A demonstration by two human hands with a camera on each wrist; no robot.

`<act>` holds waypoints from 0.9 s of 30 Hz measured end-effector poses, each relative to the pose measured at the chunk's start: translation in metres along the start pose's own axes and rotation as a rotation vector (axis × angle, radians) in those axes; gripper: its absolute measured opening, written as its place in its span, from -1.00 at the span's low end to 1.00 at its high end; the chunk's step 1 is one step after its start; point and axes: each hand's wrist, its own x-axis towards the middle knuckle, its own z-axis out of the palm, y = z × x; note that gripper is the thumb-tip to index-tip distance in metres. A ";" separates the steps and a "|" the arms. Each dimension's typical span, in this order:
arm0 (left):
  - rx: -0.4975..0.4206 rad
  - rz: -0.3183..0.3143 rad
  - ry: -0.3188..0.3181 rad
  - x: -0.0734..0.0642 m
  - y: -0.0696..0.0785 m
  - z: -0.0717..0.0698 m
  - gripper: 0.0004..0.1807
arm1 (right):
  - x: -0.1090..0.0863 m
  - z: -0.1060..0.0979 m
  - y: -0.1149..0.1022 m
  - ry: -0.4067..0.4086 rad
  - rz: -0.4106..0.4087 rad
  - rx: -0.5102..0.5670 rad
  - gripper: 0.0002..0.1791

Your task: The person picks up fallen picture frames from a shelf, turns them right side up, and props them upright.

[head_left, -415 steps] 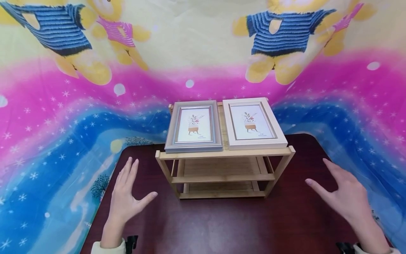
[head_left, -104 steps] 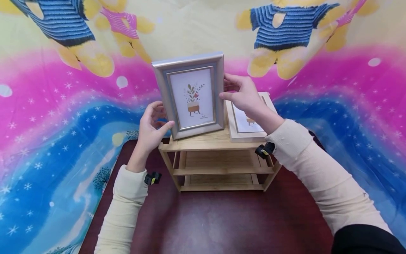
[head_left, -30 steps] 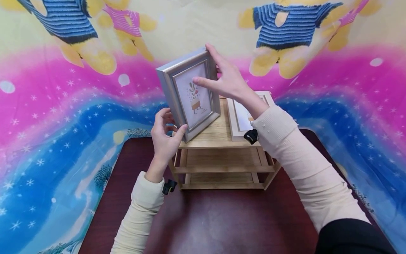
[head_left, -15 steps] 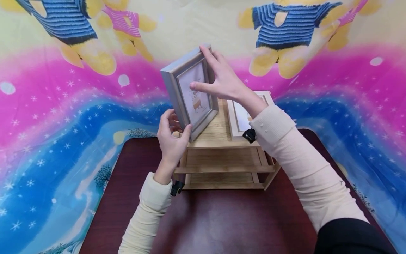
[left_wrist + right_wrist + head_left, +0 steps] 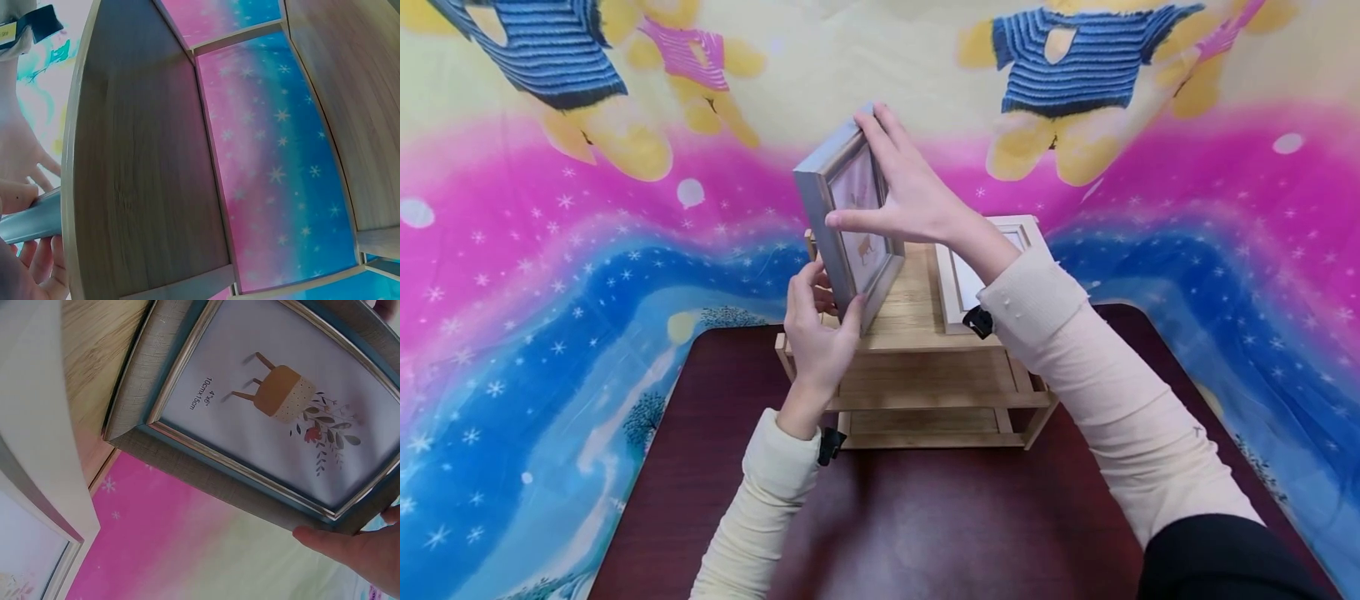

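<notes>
Altogether two frames [image 5: 853, 258] [image 5: 965, 282], two hands [image 5: 822, 346] [image 5: 919, 196] on one; one rack [image 5: 917, 315].

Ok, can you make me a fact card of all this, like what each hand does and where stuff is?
Grey frame: held up and tilted; can't tell if it touches the shelf
Left hand: pinches the grey frame low down
Right hand: grips the grey frame higher up
White frame: lies on the shelf's top, partly behind the right arm
Shelf: wooden, three levels, on the table
Table: dark red-brown
Cloth: bears and snowflakes
</notes>
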 end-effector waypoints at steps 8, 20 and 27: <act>0.110 0.074 0.001 -0.002 0.003 0.004 -0.44 | 0.000 0.003 -0.004 0.046 0.007 0.038 0.24; -0.079 0.095 -0.086 -0.002 -0.002 0.004 -0.62 | -0.002 -0.005 0.003 0.080 -0.138 0.056 -0.05; -0.125 0.070 -0.094 0.000 -0.006 -0.003 -0.64 | -0.004 -0.008 0.010 0.097 -0.173 0.091 -0.14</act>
